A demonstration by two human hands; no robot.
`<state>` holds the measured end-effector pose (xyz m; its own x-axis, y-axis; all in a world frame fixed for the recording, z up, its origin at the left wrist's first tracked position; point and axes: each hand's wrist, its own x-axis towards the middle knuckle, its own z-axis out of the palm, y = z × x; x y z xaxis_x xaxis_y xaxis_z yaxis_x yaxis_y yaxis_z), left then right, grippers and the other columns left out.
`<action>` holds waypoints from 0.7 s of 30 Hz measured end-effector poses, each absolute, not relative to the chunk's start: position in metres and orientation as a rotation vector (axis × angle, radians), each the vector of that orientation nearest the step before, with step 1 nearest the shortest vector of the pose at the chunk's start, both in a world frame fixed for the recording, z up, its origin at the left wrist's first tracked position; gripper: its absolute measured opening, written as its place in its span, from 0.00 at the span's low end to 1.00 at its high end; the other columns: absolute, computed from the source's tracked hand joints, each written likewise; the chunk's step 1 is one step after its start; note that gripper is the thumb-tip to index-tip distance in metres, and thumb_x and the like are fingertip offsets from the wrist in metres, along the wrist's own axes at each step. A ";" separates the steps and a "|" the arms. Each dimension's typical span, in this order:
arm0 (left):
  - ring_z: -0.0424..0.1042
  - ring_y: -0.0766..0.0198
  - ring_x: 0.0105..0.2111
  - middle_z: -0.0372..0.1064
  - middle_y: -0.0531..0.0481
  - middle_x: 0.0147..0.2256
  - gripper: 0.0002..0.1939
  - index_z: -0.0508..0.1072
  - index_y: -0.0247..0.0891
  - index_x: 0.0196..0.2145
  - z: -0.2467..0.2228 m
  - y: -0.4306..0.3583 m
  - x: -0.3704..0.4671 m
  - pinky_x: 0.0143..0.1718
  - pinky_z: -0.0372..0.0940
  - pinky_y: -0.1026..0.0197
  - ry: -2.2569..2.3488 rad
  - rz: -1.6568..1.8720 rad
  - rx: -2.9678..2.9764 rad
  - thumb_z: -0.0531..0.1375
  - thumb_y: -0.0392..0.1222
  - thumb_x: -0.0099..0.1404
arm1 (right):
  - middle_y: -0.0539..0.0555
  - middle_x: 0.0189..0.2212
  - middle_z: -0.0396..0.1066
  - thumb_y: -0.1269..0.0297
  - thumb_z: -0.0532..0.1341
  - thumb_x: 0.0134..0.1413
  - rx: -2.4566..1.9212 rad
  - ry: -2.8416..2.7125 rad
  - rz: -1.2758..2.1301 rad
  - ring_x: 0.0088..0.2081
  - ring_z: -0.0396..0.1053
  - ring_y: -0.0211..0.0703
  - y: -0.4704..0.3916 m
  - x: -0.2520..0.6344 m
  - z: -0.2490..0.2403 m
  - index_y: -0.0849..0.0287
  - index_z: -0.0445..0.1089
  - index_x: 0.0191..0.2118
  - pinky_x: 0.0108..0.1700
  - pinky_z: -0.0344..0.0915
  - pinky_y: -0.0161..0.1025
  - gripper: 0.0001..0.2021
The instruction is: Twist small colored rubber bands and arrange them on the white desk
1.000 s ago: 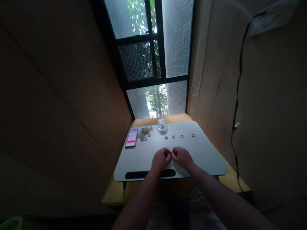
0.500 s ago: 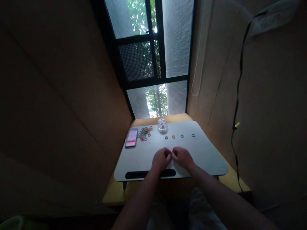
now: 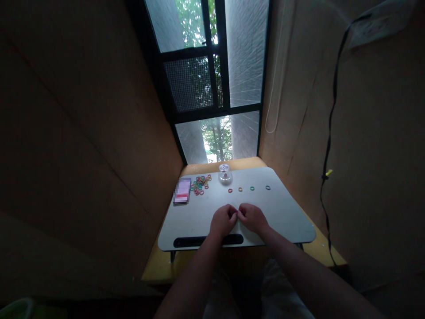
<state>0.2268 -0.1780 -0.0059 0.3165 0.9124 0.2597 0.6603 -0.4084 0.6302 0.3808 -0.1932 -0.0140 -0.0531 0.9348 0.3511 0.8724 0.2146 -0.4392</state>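
Looks like clear, glossy plastic on the jar (image 3: 225, 179), smooth board on the tabletop (image 3: 192, 223), rubber in the piled bands (image 3: 201, 182).

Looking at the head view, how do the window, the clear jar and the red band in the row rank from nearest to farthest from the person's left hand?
From the left hand:
1. Red band: just ahead, slightly right.
2. Clear jar: beyond it, near the tabletop's far edge.
3. Window: behind the tabletop.
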 end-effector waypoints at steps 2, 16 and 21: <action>0.65 0.67 0.30 0.70 0.52 0.30 0.05 0.71 0.38 0.32 -0.005 -0.179 0.227 0.32 0.57 0.64 1.398 0.827 2.173 0.57 0.41 0.60 | 0.50 0.24 0.67 0.65 0.56 0.52 -1.666 -1.932 0.156 0.27 0.59 0.36 -0.193 0.381 -0.013 0.59 0.66 0.25 0.30 0.47 0.34 0.07; 0.65 0.67 0.29 0.69 0.52 0.29 0.05 0.71 0.38 0.32 -0.006 -0.178 0.227 0.32 0.56 0.64 1.387 0.830 2.161 0.57 0.41 0.60 | 0.50 0.24 0.67 0.66 0.56 0.52 -1.673 -1.927 0.174 0.27 0.60 0.36 -0.194 0.380 -0.011 0.59 0.66 0.25 0.30 0.47 0.34 0.07; 0.65 0.67 0.29 0.70 0.52 0.29 0.06 0.71 0.38 0.32 -0.005 -0.178 0.227 0.32 0.57 0.64 1.404 0.824 2.167 0.58 0.41 0.60 | 0.50 0.25 0.68 0.66 0.56 0.52 -1.682 -1.924 0.191 0.27 0.60 0.36 -0.195 0.380 -0.010 0.59 0.67 0.26 0.30 0.48 0.34 0.07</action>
